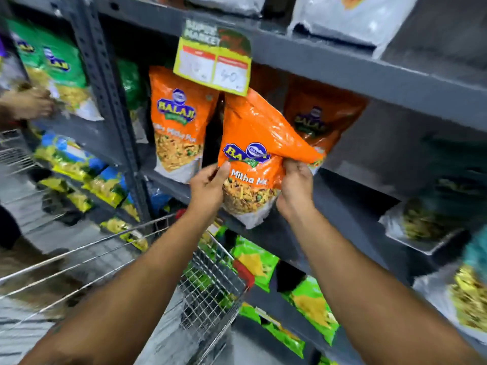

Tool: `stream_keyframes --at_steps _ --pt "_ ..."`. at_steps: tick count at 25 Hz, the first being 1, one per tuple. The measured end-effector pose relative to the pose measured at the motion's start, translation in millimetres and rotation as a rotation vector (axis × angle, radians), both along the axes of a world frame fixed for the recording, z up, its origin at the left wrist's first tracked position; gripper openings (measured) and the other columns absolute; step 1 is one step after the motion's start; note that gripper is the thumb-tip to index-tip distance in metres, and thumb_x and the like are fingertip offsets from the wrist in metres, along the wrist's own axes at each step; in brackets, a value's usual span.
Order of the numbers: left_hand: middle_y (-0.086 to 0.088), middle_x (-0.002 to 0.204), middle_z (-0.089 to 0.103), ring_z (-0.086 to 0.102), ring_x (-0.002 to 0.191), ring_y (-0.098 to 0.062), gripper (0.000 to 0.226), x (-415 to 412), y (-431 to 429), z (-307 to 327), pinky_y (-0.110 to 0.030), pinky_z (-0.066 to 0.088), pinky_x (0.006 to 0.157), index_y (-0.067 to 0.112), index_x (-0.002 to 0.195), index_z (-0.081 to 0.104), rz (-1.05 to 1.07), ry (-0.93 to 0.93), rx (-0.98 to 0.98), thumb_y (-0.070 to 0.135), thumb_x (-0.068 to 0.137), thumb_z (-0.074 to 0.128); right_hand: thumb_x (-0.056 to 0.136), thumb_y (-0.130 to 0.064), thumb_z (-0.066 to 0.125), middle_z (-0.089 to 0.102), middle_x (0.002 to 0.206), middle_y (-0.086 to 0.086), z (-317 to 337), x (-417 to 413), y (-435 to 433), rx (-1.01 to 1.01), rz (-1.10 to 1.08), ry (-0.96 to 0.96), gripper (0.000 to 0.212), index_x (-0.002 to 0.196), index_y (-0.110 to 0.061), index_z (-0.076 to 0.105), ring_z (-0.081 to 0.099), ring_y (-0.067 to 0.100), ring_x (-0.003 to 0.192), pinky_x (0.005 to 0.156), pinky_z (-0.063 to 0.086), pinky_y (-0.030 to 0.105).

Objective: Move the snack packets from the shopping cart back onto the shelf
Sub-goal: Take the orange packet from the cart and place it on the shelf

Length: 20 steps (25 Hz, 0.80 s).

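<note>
- While both bare arms reach forward, the left hand (pixel 208 184) pinches the left edge of a crinkled orange plastic snack packet (pixel 259 154), and the right hand (pixel 293 185) closes its grip on the packet's right side.
- That packet hangs tilted in front of the dark grey metal shelf (pixel 342 67), between two matching orange packets, one at left (pixel 178 122), one behind at right (pixel 320 119).
- A yellow price tag (pixel 213 64) hangs from the shelf edge just above it.
- A silver wire shopping cart (pixel 210 285) sits below the arms.
- Green packets (pixel 257 262) lie on lower shelves.
</note>
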State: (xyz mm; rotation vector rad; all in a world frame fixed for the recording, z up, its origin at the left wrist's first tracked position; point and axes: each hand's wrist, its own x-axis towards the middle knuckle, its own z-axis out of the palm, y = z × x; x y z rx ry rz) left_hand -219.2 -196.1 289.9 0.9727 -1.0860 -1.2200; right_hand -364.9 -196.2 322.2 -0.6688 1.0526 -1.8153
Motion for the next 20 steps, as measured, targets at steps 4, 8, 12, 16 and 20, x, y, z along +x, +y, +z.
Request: stream_keyframes --at_steps 4,8,12,16,20 --pt "0.014 0.071 0.067 0.063 0.067 0.0 0.016 -19.9 -31.3 0.1 -0.036 0.053 0.071 0.018 0.087 0.067 0.101 -0.021 -0.034 0.025 0.093 0.054 0.092 -0.012 0.05 0.07 0.091 0.006 -0.1 -9.6 -34.8 0.055 -0.072 0.074 0.016 0.101 -0.011 0.064 0.067 0.017 0.078 0.074 0.055 0.034" --pt "0.0 0.095 0.071 0.067 0.095 -0.02 0.017 -11.0 -53.2 -18.9 -0.048 0.054 0.091 0.023 0.092 0.069 0.081 0.027 0.063 0.033 0.092 0.054 0.093 -0.02 0.051 0.07 0.091 0.0 -18.8 1.5 -59.9 0.061 -0.024 0.13 0.014 0.093 -0.02 0.066 0.067 0.022 0.086 0.082 0.054 0.043" --pt "-0.005 0.117 0.065 0.064 0.108 -0.018 0.062 2.1 -63.0 -37.6 -0.037 0.055 0.089 0.016 0.121 0.055 -0.036 -0.084 0.048 0.043 0.069 0.073 0.081 -0.007 0.055 0.067 0.085 0.001 -13.2 -8.6 -59.9 0.023 -0.006 0.132 0.019 0.095 -0.018 0.062 0.066 0.013 0.076 0.075 0.053 0.035" --pt "0.003 0.14 0.047 0.049 0.125 -0.014 0.112 16.9 -65.8 -60.1 -0.038 0.046 0.098 0.03 0.139 0.028 -0.261 -0.409 0.017 0.034 0.047 0.091 0.076 -0.007 0.056 0.063 0.087 0.0 10.7 -33.4 -42.2 -0.098 0.03 0.359 0.025 0.101 -0.013 0.058 0.063 0.001 0.075 0.069 0.051 0.016" --pt "0.01 0.125 0.046 0.043 0.115 -0.01 0.111 6.6 -64.0 -55.5 -0.032 0.039 0.096 0.023 0.134 0.029 -0.202 -0.613 -0.008 0.026 0.044 0.093 0.088 -0.023 0.059 0.068 0.069 -0.007 38.8 -37.5 -34.9 0.033 0.051 0.506 0.018 0.073 -0.016 0.063 0.064 0.001 0.063 0.061 0.053 0.018"
